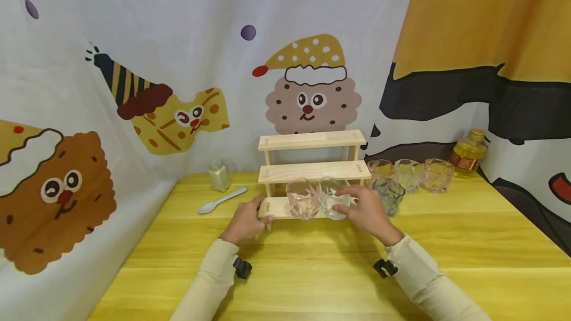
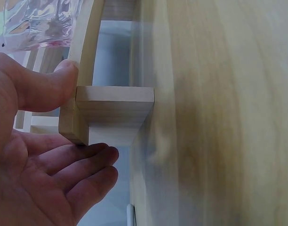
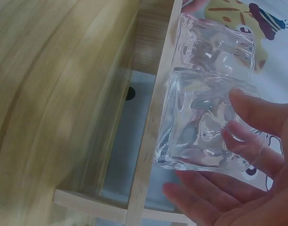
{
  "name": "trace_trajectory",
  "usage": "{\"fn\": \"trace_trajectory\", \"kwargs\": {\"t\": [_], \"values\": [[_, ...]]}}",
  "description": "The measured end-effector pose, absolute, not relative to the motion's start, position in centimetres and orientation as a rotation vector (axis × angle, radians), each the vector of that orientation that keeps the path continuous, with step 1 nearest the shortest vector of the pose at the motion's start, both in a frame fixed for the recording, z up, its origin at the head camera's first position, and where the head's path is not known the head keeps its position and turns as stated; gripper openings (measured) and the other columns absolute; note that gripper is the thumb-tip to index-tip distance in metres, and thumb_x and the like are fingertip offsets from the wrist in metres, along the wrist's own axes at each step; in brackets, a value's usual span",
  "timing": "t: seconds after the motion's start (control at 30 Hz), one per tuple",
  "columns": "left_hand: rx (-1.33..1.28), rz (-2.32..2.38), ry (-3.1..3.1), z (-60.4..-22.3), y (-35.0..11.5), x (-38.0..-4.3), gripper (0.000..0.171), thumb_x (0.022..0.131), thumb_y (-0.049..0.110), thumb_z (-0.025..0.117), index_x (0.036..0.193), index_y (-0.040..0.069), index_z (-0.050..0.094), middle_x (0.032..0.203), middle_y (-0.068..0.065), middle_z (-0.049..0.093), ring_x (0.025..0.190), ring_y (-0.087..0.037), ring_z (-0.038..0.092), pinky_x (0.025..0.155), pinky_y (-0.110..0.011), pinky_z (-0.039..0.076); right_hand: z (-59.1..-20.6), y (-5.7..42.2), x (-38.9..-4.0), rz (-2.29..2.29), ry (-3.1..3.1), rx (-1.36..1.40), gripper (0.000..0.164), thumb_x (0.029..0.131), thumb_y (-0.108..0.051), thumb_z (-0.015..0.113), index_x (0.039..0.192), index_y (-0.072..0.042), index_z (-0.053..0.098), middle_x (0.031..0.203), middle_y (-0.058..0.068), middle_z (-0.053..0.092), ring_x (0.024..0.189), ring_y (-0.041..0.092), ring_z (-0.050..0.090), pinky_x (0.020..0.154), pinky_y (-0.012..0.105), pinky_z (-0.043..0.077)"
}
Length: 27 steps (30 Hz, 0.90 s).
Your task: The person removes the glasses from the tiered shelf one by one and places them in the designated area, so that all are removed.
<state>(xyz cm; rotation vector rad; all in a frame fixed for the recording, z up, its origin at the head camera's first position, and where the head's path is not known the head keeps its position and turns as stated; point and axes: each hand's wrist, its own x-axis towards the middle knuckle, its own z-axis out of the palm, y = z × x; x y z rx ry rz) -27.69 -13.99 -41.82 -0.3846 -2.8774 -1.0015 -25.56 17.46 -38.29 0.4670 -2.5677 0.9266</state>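
A three-tier wooden rack (image 1: pixel 312 170) stands on the table. My left hand (image 1: pixel 247 219) grips the left end of its lowest step; in the left wrist view the thumb (image 2: pixel 64 80) lies against the board's front edge, with the other fingers at its end. On that step sits a pink-tinted glass tumbler (image 1: pixel 302 199). Beside it on the right, close against it, stands a clear glass tumbler (image 1: pixel 330 197). My right hand (image 1: pixel 368 212) pinches the clear tumbler near its rim between thumb and forefinger, the other fingers spread along its side (image 3: pixel 205 122).
Right of the rack stand several more tumblers, including a blue-grey one (image 1: pixel 389 196), a clear one (image 1: pixel 408 175) and a pink one (image 1: pixel 437 175). An oil bottle (image 1: pixel 469 155) is behind them. A white spoon (image 1: pixel 222 200) and a small jar (image 1: pixel 219 176) lie left.
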Motion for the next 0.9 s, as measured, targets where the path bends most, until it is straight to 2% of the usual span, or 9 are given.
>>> {"fn": "trace_trajectory", "kwargs": {"t": [0.1,0.2,0.27,0.33,0.37,0.47,0.7,0.9], "values": [[-0.386,-1.012,-2.884,-41.9,-13.9,-27.7,0.062,0.091,0.025,0.075,0.143,-0.001,0.051,0.123,-0.020,0.070,0.107,-0.030,0.068,0.091,-0.045,0.056,-38.4,17.6,-25.6,1.013,-2.560,0.473,0.044,0.081,-0.014,0.084,0.122,-0.006,0.072,0.126,0.020,0.070,0.062,0.027,0.066,0.060,0.040,0.057],[-0.383,-1.014,-2.880,-41.9,-13.9,-27.7,0.063,0.091,0.024,0.075,0.143,-0.002,0.050,0.126,-0.021,0.069,0.110,-0.032,0.068,0.093,-0.046,0.056,-38.4,17.6,-25.8,1.026,-2.546,0.495,0.061,0.079,-0.014,0.085,0.135,-0.006,0.062,0.127,0.021,0.068,0.058,0.023,0.059,0.056,0.033,0.053],[-0.383,-1.005,-2.878,-41.9,-13.9,-27.7,0.064,0.091,0.024,0.075,0.144,-0.002,0.050,0.126,-0.021,0.069,0.110,-0.032,0.068,0.092,-0.045,0.056,-38.4,17.6,-25.9,1.017,-2.551,0.491,0.073,0.078,-0.015,0.086,0.143,-0.005,0.054,0.126,0.021,0.067,0.076,0.025,0.063,0.064,0.034,0.054],[-0.388,-1.003,-2.875,-41.9,-13.9,-27.7,0.064,0.091,0.024,0.075,0.143,-0.003,0.050,0.126,-0.022,0.069,0.109,-0.032,0.068,0.092,-0.045,0.056,-38.4,17.7,-26.0,1.014,-2.573,0.470,0.081,0.078,-0.017,0.087,0.148,-0.005,0.048,0.124,0.020,0.065,0.094,0.027,0.062,0.074,0.036,0.052],[-0.392,-0.999,-2.874,-41.9,-13.9,-27.7,0.064,0.091,0.024,0.075,0.143,-0.003,0.050,0.125,-0.022,0.069,0.109,-0.031,0.068,0.091,-0.045,0.056,-38.3,17.8,-26.0,1.021,-2.591,0.457,0.083,0.078,-0.019,0.086,0.149,-0.004,0.045,0.124,0.020,0.063,0.097,0.028,0.061,0.074,0.037,0.050],[-0.398,-1.004,-2.875,-41.9,-13.9,-27.7,0.063,0.091,0.024,0.075,0.143,-0.003,0.051,0.125,-0.021,0.069,0.108,-0.031,0.068,0.091,-0.045,0.056,-38.2,17.9,-26.1,1.048,-2.628,0.438,0.083,0.080,-0.021,0.085,0.149,-0.002,0.044,0.124,0.021,0.060,0.097,0.028,0.058,0.075,0.035,0.046],[-0.390,-1.005,-2.876,-41.8,-13.8,-27.9,0.063,0.092,0.024,0.074,0.144,-0.002,0.050,0.122,-0.019,0.070,0.101,-0.027,0.069,0.085,-0.042,0.056,-37.9,18.6,-26.6,1.114,-2.611,0.467,0.073,0.079,-0.021,0.087,0.140,-0.002,0.053,0.124,0.022,0.061,0.095,0.028,0.058,0.076,0.037,0.048],[-0.389,-1.016,-2.879,-41.9,-13.8,-27.7,0.063,0.092,0.024,0.075,0.143,-0.003,0.050,0.123,-0.020,0.070,0.106,-0.030,0.069,0.089,-0.044,0.056,-37.7,19.7,-26.2,1.179,-2.622,0.421,0.072,0.078,-0.020,0.087,0.139,-0.005,0.052,0.134,0.021,0.057,0.100,0.033,0.059,0.075,0.037,0.049]]}}
